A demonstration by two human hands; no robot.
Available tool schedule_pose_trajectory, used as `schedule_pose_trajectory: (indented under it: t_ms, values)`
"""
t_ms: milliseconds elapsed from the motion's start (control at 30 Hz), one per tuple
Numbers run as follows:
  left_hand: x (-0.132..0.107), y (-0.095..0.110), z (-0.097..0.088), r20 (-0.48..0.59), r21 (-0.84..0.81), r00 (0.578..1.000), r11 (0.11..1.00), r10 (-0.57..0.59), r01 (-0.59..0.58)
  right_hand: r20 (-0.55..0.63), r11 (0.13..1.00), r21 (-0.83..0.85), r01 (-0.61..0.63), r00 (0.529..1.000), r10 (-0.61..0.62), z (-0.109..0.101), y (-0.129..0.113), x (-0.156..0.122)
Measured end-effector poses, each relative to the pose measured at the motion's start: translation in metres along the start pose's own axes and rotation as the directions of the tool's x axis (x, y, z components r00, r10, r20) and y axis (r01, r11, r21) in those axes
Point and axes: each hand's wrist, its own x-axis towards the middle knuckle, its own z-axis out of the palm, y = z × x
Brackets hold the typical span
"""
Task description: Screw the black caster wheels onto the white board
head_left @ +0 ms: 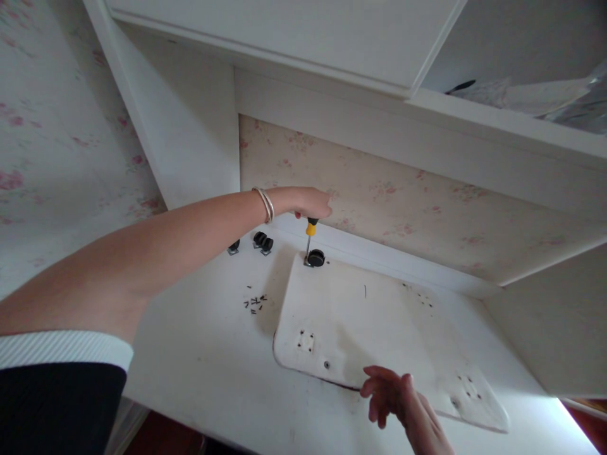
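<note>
Filling the lower left, nearest the camera, with a dark, white-cuffed sleeve and a bare forearm wearing bangles. Gripping a yellow-and-black screwdriver by its handle in the left hand, pointing the tip down at the mounting plate of a black caster on the white panel's far left corner. Holding the right hand loosely open and empty by the panel's near edge; leaving any contact unclear.

Possibly slipping off the plate and scratching the panel, from slanting the tool. Possibly skewing the caster or sliding the panel, from bracing neither with the free hand. Possibly scattering the loose screws left of the panel, from dropping the forearm low.

Working tight against the papered back wall, beneath a cupboard. Having more open desk at front left, short of the spare casters.
</note>
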Motion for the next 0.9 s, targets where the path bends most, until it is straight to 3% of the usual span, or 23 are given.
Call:
schedule_pose_trajectory:
  t_ms: [100,333,533,767,900]
  values:
    - [-0.002,0.003,0.001,-0.04,0.079,0.999,0.996,-0.026,0.029,0.033,1.0,-0.006,0.003,0.999,-0.002,-0.004,0.012,0.006]
    - [0.002,0.003,-0.004,0.073,-0.011,0.997,1.0,0.02,-0.019,0.069,0.999,-0.01,0.031,0.997,-0.03,-0.017,0.037,0.014]
    - [0.006,0.003,0.002,-0.034,0.055,0.999,0.998,-0.004,0.006,0.091,1.0,0.006,0.028,0.995,-0.028,-0.014,0.037,0.017]
    - [0.001,0.005,-0.005,0.068,0.028,0.997,0.999,0.045,-0.047,0.075,1.0,0.005,0.016,0.997,-0.016,-0.016,0.039,0.015]
    - [0.001,0.007,0.0,0.005,-0.003,1.0,1.0,0.013,-0.012,0.073,1.0,-0.008,0.009,0.997,-0.009,-0.014,0.037,0.014]
